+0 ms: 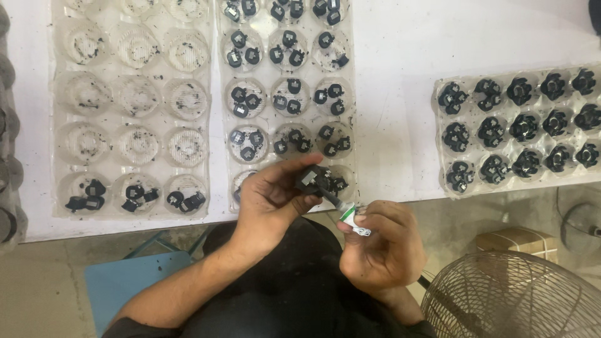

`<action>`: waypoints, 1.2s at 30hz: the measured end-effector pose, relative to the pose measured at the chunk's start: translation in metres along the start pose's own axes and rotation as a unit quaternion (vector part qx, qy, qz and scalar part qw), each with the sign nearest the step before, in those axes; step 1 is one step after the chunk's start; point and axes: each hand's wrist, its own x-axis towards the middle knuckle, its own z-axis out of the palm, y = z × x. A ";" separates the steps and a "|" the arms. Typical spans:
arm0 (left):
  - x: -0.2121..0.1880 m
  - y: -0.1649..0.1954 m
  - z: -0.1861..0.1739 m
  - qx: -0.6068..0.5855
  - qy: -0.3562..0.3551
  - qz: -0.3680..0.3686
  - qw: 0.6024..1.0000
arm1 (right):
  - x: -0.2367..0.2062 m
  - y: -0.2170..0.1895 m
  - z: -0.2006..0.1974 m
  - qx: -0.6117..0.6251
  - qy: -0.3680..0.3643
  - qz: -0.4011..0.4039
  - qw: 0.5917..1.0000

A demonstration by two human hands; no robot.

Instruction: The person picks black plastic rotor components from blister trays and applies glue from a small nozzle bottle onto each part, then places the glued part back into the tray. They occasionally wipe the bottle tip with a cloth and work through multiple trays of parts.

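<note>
My left hand (269,203) pinches a small black plastic part (311,179) between thumb and fingers, just over the table's front edge. My right hand (379,244) grips a small white and green tube (352,219), whose dark nozzle touches the black part. Behind my hands lies a clear plastic tray (285,75) with round cups, each holding two or three similar black parts. My lap in dark cloth fills the bottom middle of the view.
A mostly empty clear tray (134,106) lies at the left, with black parts in its nearest row. Another tray (519,128) of black parts sits at the right. A wire fan guard (513,300) stands lower right, a cardboard box (516,241) behind it, a blue stool (134,275) lower left.
</note>
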 end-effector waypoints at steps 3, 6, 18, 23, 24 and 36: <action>-0.001 -0.007 0.003 -0.063 -0.004 -0.018 0.998 | -0.004 0.004 0.003 0.040 0.009 0.015 0.999; -0.003 -0.009 0.003 -0.086 -0.011 -0.036 0.996 | -0.008 0.009 0.004 0.057 0.027 0.007 0.998; -0.007 -0.015 0.001 -0.073 -0.053 -0.076 0.993 | -0.003 0.021 0.005 0.020 0.029 -0.011 0.999; -0.006 -0.017 0.000 -0.092 -0.052 -0.081 0.991 | -0.002 0.020 0.004 0.009 0.032 -0.008 0.999; -0.006 -0.017 0.000 -0.093 -0.052 -0.081 0.991 | -0.001 0.020 0.004 0.014 0.030 -0.007 0.999; 0.010 -0.039 -0.017 -0.124 -0.025 -0.064 0.990 | -0.001 0.025 0.001 0.066 0.009 0.078 0.995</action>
